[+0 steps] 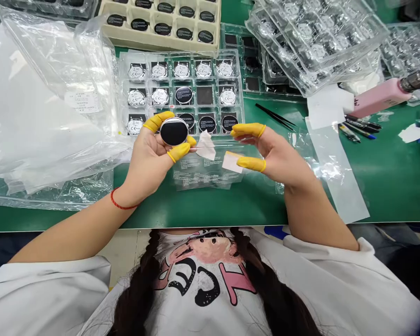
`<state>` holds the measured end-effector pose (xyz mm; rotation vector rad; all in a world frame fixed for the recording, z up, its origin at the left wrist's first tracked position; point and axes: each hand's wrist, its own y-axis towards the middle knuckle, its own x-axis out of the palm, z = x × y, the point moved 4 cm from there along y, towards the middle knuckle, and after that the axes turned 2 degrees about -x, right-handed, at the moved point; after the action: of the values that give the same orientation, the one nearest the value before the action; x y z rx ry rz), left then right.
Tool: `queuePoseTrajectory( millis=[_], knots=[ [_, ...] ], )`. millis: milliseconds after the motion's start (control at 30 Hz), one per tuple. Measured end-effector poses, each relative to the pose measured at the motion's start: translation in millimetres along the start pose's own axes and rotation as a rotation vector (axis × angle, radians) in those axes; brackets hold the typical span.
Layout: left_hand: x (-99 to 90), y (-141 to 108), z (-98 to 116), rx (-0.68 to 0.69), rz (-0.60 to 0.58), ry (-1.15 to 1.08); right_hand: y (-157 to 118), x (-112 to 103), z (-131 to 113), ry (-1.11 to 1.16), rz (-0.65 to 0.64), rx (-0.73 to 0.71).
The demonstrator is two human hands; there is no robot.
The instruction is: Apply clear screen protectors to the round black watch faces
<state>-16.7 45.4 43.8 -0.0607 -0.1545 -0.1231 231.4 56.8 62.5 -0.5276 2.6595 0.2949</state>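
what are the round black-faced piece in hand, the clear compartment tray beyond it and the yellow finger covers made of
Round black-faced piece in the left hand: probably glass or glossy plastic, judging by its smooth dark face; the pale rim may be metal.
Clear compartment tray: likely thin moulded plastic, see-through with shiny edges.
Yellow finger covers: probably matte latex or rubber, snug with rolled edges.

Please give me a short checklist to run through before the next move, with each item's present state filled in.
1. Round black-faced piece held in the left hand: ok.
2. Yellow finger covers on both thumbs: ok.
3. White slip gripped by the right hand: cannot tell; the thumb overlaps it.
4. Green table between the hands free of loose film: not ok; printed clear films lie there.
5. Black face free of dust: cannot tell.
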Motion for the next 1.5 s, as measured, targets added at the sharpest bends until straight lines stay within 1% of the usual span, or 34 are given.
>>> queuePoseTrajectory(
  millis=[100,200,267,367,467,500,567,633,700,800,900,967,1067,1133,1233,1367,1500],
  knots=[
    [-4.2,5,-1,0.041,0.006,0.025,-4,3,6,0.144,0.018,0.097],
    [-5.4,3,1,0.148,0.028,0.151,-2,8,11,0.230,0.089,0.187],
    [-3.7,-1,2,0.199,0.018,0.221,-1,10,12,0.249,0.105,0.217],
    [-0.3,-3,-1,0.251,-0.052,0.254,-1,14,11,0.256,0.073,0.250],
    [-1.9,1,-8,0.312,-0.090,0.247,-2,12,11,0.261,0.042,0.268],
    [-3.2,3,-11,0.339,-0.099,0.235,-2,9,11,0.262,0.046,0.261],
    [-5.5,8,-15,0.374,-0.118,0.208,-1,1,10,0.254,0.096,0.220],
    [-6.7,10,-18,0.373,-0.125,0.195,0,-8,8,0.223,0.173,0.177],
    [-5.9,9,-19,0.360,-0.130,0.204,1,-11,9,0.181,0.216,0.171],
    [-1.9,6,-17,0.349,-0.153,0.240,3,-9,10,0.139,0.196,0.191],
    [1.6,4,-17,0.313,-0.169,0.274,2,-7,8,0.113,0.160,0.179],
    [3.1,4,-20,0.285,-0.173,0.273,0,-7,2,0.106,0.164,0.159],
    [5.8,5,-26,0.234,-0.187,0.253,1,-7,-16,0.160,0.244,0.079],
    [8.8,4,-29,0.214,-0.214,0.233,4,1,-27,0.193,0.275,0.045],
    [14.4,1,-29,0.208,-0.265,0.202,12,24,-35,0.209,0.223,0.087],
    [19.1,-4,-26,0.207,-0.312,0.174,20,53,-30,0.333,0.122,0.156],
    [19.1,-6,-26,0.185,-0.302,0.185,21,61,-24,0.399,0.115,0.195]
  ],
)
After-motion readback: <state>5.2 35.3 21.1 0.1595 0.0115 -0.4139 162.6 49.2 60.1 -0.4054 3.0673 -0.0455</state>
